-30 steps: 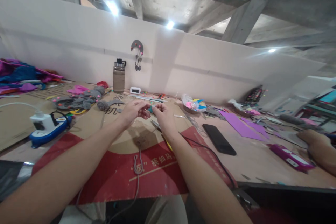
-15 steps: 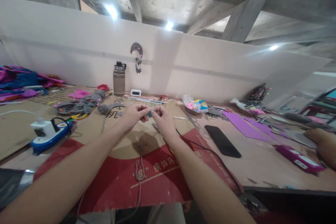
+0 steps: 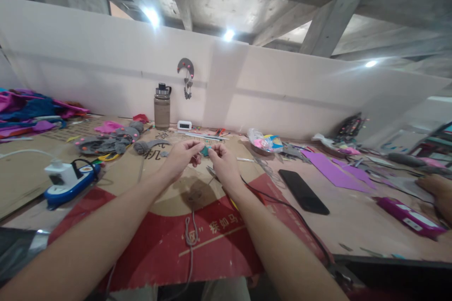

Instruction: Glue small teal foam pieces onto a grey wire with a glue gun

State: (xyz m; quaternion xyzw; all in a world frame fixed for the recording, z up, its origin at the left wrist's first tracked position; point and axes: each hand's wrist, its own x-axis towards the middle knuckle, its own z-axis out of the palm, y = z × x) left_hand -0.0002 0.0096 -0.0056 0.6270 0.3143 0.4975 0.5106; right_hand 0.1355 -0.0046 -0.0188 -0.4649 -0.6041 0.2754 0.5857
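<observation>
A small teal piece (image 3: 205, 151), perhaps felt, shows between my two hands above the cardboard. My left hand (image 3: 184, 156) is closed in a pinch at its left edge. From the other side, my right hand (image 3: 222, 162) pinches it between thumb and fingers. The piece is too small for its exact shape to be made out. Below the hands, a grey cord (image 3: 191, 235) lies looped on the red and brown cardboard sheet (image 3: 155, 263). Scissor-like blades (image 3: 211, 169) poke out beside my right wrist, partly hidden under the arm.
A blue power strip (image 3: 72, 188) stands at left, near grey felt pieces with pink dots (image 3: 106, 143). A water bottle (image 3: 162, 108) is at the back. To the right lie a black phone (image 3: 303, 192), purple sheets (image 3: 332, 171) and a magenta power strip (image 3: 409, 218) near another person's hand (image 3: 432, 186).
More of the teal piece shows between my fingers now. Both hands stay in nearly the same place; the whole view has shifted slightly.
</observation>
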